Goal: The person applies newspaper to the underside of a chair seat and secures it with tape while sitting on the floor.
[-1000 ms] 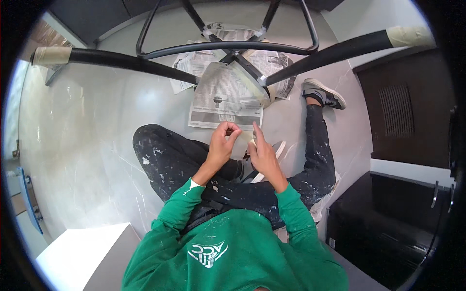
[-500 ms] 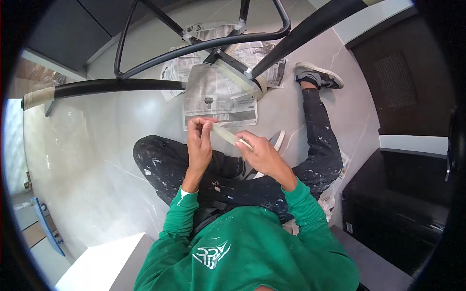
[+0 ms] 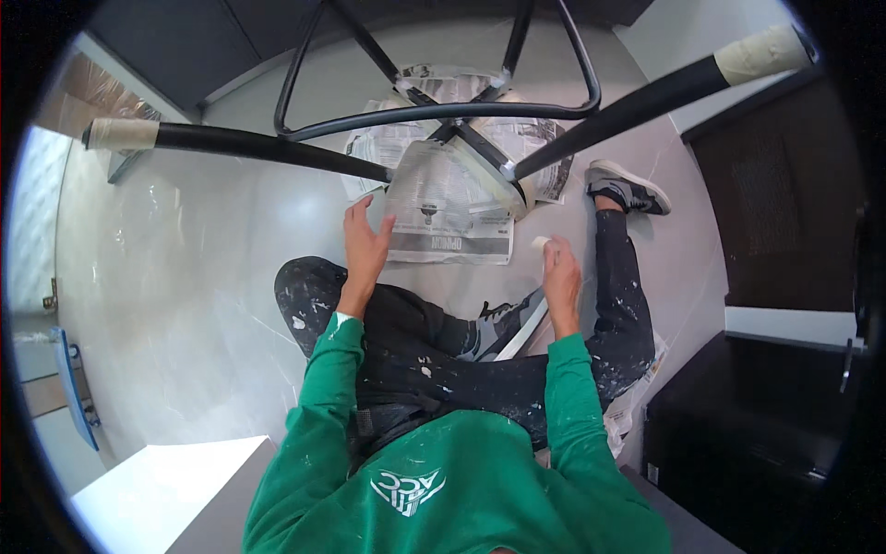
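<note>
My left hand [image 3: 367,254] is raised at the left edge of the newspaper [image 3: 448,208], fingers apart, holding nothing. Between the fingertips of my right hand [image 3: 561,277] is a short pale strip of masking tape [image 3: 540,243]; most of it is hidden by the fingers. In front of both hands stands an upturned stool or chair frame with black tubular legs [image 3: 623,120] and a bent black rail [image 3: 443,113]. Pale tape wraps the ends of two legs [image 3: 125,135]. Newspaper covers the part under the frame's crossed bars, with more sheets beneath on the floor.
My legs in paint-spotted black trousers [image 3: 425,355] are folded around the work. A white box [image 3: 175,489] stands at lower left, a black glossy cabinet [image 3: 738,415] at right. Dark cabinets [image 3: 185,46] line the far side. A blue object [image 3: 74,388] is at far left.
My hands have moved apart, left hand to the left and right hand to the right. The left has let go of the tape strip; the right keeps it. The view has shifted slightly.
</note>
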### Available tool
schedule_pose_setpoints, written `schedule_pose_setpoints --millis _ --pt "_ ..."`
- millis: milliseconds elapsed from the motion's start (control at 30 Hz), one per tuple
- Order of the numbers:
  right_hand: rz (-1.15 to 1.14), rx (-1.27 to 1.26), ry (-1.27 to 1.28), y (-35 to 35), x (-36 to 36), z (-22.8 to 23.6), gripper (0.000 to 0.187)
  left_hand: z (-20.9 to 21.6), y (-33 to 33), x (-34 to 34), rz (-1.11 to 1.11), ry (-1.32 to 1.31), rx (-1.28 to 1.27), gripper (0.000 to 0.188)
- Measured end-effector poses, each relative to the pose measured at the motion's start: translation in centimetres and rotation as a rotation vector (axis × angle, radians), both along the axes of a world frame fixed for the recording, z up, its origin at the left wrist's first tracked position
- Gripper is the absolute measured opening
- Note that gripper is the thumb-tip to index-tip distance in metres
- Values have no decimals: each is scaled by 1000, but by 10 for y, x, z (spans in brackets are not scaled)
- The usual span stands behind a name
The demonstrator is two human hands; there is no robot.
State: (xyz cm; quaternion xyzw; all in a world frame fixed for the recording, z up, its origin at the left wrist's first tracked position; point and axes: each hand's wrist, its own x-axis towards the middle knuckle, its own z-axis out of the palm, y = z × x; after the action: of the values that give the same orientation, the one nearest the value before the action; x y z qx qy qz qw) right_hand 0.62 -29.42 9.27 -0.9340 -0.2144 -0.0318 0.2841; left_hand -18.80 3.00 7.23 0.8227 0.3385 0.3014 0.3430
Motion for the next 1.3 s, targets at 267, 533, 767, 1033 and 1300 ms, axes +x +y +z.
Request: schedule_pose_setpoints --millis 267,533,767,1033,1300 --pt "15 -252 -4 -19 53 -35 53 -19 12 43 -1 -74 -2 42" --pt "467 49 -56 100 10 32 56 -38 19 41 26 -186 -77 26" --pt "801 34 -385 238 42 55 51 -39 7 42 -68 -90 82 23" --pt "1051 -324 -529 219 90 -4 32 -47 -1 45 -138 -42 70 25" --pt "1018 -267 -421 204 91 -13 34 -58 -10 50 -200 54 144 39"
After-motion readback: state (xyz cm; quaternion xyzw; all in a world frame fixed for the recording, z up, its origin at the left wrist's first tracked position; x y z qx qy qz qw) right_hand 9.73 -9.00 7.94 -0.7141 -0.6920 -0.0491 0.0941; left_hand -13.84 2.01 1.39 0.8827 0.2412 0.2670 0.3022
